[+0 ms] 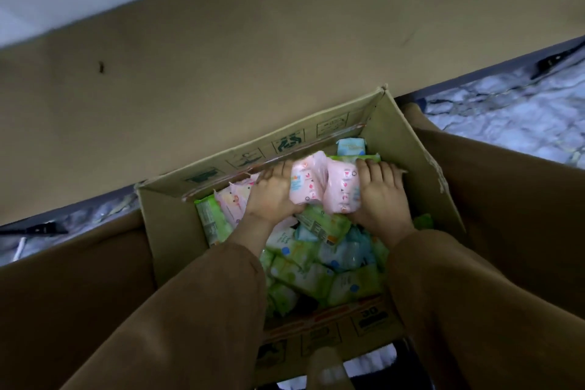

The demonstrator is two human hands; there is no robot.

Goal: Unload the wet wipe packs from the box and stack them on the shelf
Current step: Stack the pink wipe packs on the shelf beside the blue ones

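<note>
A tan shelf board [221, 51] lies beyond an open cardboard box [408, 149] of wet wipe packs [316, 266] — left hand [272, 193] and right hand [381, 193] grip pink packs [323, 187] between them, inside the box.

The box [408, 142] is standing before the shelf [221, 57]; a heap of packs [316, 266] is lying inside it; two upper packs [323, 187] are sitting side by side over the heap's far part; the left hand [273, 196] is gripping them from the left, the right hand [381, 196] from the right.

Pink packs [323, 188] – green and blue packs [319, 260] below – brown box [408, 142].
</note>
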